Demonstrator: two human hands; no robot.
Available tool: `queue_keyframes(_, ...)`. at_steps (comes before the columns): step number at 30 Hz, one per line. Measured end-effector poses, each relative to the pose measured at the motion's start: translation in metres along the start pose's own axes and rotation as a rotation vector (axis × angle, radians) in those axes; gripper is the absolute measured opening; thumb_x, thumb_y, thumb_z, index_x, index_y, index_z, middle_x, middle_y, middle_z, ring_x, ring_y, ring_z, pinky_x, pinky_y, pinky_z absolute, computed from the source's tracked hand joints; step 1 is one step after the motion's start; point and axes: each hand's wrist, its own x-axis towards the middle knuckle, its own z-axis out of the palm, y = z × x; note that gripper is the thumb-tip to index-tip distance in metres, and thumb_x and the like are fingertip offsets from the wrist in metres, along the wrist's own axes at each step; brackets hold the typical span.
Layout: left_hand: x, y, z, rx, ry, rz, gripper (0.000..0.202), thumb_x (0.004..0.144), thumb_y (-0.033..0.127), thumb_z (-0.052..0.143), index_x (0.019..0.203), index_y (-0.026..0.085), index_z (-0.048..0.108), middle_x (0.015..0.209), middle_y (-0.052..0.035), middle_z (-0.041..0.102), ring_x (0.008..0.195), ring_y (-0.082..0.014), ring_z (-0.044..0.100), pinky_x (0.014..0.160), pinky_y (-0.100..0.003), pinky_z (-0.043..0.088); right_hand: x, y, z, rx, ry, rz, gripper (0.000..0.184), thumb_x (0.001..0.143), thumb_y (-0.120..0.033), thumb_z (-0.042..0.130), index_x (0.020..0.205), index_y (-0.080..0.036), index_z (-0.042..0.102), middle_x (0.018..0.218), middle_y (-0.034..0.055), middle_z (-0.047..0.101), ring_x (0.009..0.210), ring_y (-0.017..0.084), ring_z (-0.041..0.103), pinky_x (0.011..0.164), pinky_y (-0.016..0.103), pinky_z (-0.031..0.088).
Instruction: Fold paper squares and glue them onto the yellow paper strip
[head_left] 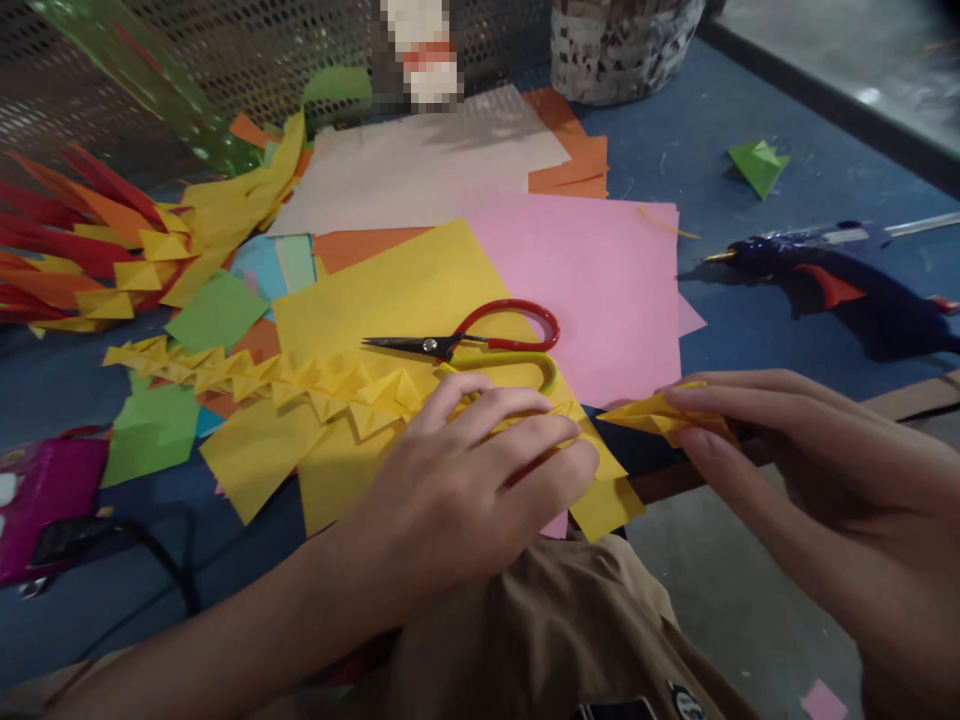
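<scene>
My left hand (480,480) lies palm down over the near end of a chain of folded yellow paper (330,390), fingers bent onto it and thumb hidden underneath. In my right hand (810,470), thumb and fingers pinch a pointed folded yellow paper piece (649,415), its tip facing left. A small gap separates that piece from my left fingertips. Just beyond my left hand, scissors (431,346) with red and yellow handles rest on a yellow paper sheet (390,275). A pink sheet (600,290) lies to the right of them.
A blue glue gun (862,290) lies at right, nozzle facing left. Green folded paper (759,165) sits behind it. Red, orange and yellow folded paper (142,240) spreads at far left. A magenta device (56,505) with a black cable is at lower left. A woven basket (626,50) stands behind.
</scene>
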Motion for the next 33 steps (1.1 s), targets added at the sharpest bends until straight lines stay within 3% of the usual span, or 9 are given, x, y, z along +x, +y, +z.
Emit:
queue_keyframes(7, -0.004, 0.0, 0.002, -0.006, -0.023, 0.021, 0.02, 0.106, 0.024, 0.068, 0.125, 0.026, 0.07, 0.131, -0.0033, 0.079, 0.123, -0.0294, 0.072, 0.103, -0.054, 0.051, -0.001, 0.002, 0.002, -0.033, 0.005, -0.059, 0.024, 0.099, -0.03, 0.071, 0.122, -0.037, 0.076, 0.125, -0.0075, 0.076, 0.1, 0.012, 0.077, 0.081, 0.022, 0.063)
queue_keyframes(14, 0.0, 0.002, 0.003, -0.037, -0.03, -0.025, 0.014, 0.106, 0.019, 0.064, 0.114, 0.024, 0.074, 0.13, -0.0021, 0.079, 0.124, -0.0295, 0.07, 0.103, -0.053, 0.05, -0.003, 0.004, 0.005, -0.006, -0.022, -0.073, 0.022, 0.1, -0.032, 0.07, 0.121, -0.035, 0.075, 0.124, -0.0052, 0.076, 0.103, 0.017, 0.075, 0.088, 0.031, 0.063)
queue_keyframes(20, 0.004, 0.003, -0.002, -0.108, -0.034, -0.072, 0.015, 0.104, 0.018, 0.064, 0.109, 0.024, 0.077, 0.12, -0.0036, 0.078, 0.114, -0.0279, 0.07, 0.096, -0.049, 0.052, -0.009, 0.008, 0.003, 0.015, -0.006, -0.061, 0.029, 0.095, -0.031, 0.075, 0.124, -0.032, 0.076, 0.122, -0.0038, 0.077, 0.102, 0.016, 0.076, 0.087, 0.025, 0.063)
queue_keyframes(25, 0.0, 0.001, 0.0, -0.118, -0.021, -0.06, 0.013, 0.103, 0.017, 0.067, 0.108, 0.023, 0.077, 0.109, -0.002, 0.078, 0.112, -0.026, 0.07, 0.096, -0.047, 0.052, -0.017, 0.012, 0.006, 0.028, -0.005, 0.0, 0.032, 0.091, -0.037, 0.08, 0.122, -0.03, 0.077, 0.108, -0.0034, 0.078, 0.088, 0.015, 0.076, 0.075, 0.024, 0.064)
queue_keyframes(33, 0.001, 0.003, 0.001, -0.132, 0.005, -0.077, 0.01, 0.103, 0.014, 0.067, 0.104, 0.023, 0.072, 0.105, -0.0004, 0.078, 0.113, -0.0237, 0.071, 0.099, -0.044, 0.053, -0.016, 0.0, 0.011, -0.125, -0.033, -0.135, 0.031, 0.1, -0.028, 0.071, 0.131, -0.03, 0.072, 0.109, -0.0039, 0.076, 0.081, 0.009, 0.071, 0.077, 0.02, 0.06)
